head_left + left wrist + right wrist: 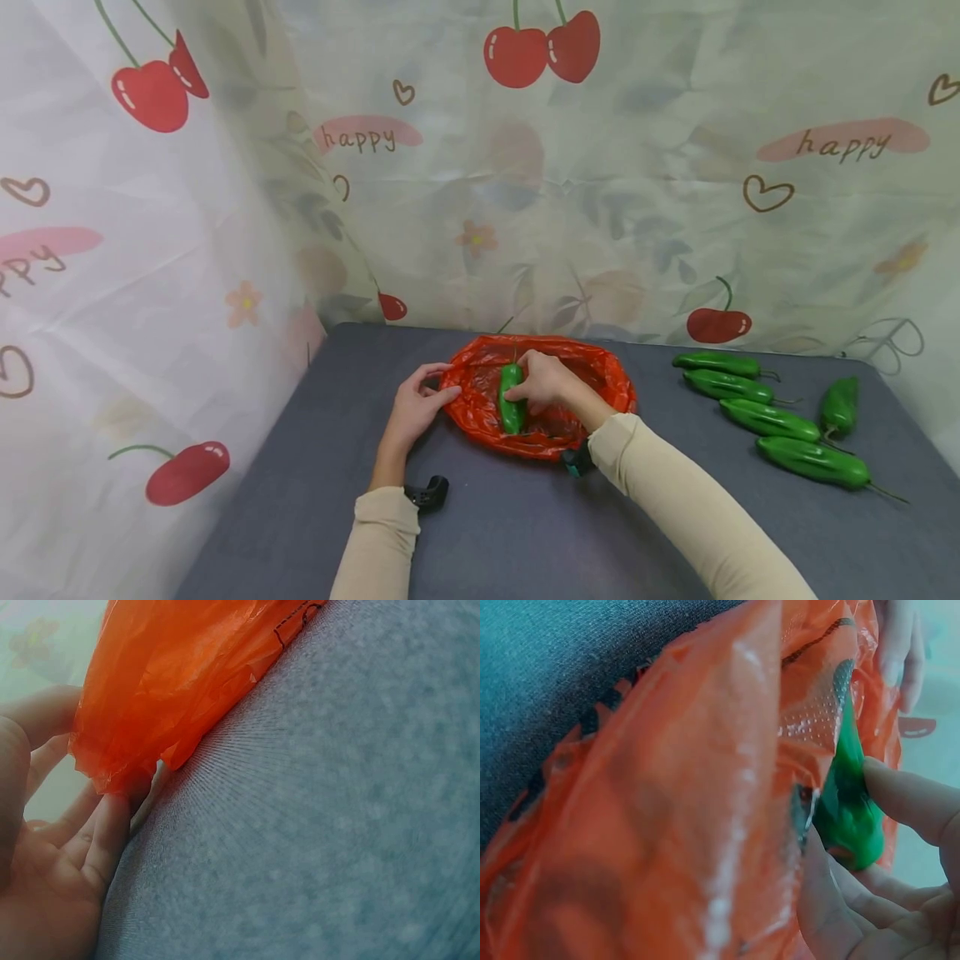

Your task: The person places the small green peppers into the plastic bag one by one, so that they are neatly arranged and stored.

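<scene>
A red plastic bag (480, 425) lies spread on the table with its mouth facing up. At its left rim, my left hand (414, 404) holds the edge between thumb and fingers; in the left wrist view the orange-looking plastic (172, 682) covers some fingertips. Over the bag's mouth, my right hand (546, 382) grips a green chili pepper (512, 408) from the right side. In the right wrist view the thumb presses the pepper (855, 817), and a fold of the bag hides part of the fingers and pepper.
Several green chili peppers (772, 419) lie on the right of the grey table (510, 533), one of them (839, 407) set apart at the far right. A cherry-printed curtain (450, 183) hangs behind the table and along its left side.
</scene>
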The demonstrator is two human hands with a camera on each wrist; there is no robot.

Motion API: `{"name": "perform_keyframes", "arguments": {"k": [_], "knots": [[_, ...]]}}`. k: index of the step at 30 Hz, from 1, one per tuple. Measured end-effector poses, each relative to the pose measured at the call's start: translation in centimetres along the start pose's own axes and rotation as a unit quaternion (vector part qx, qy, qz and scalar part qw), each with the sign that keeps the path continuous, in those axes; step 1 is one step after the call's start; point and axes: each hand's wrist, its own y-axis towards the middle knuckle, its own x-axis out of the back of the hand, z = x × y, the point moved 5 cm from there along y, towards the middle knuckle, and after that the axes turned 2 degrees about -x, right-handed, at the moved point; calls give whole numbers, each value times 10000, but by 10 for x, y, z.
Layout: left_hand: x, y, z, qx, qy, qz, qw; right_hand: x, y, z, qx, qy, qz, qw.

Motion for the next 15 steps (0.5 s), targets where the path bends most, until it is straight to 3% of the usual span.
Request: {"name": "perform_keyframes", "arguments": {"k": [15], "knots": [[0,-1,0,55,58,-3,10000,1,-4,0,-46,-294,86,9995]]}}
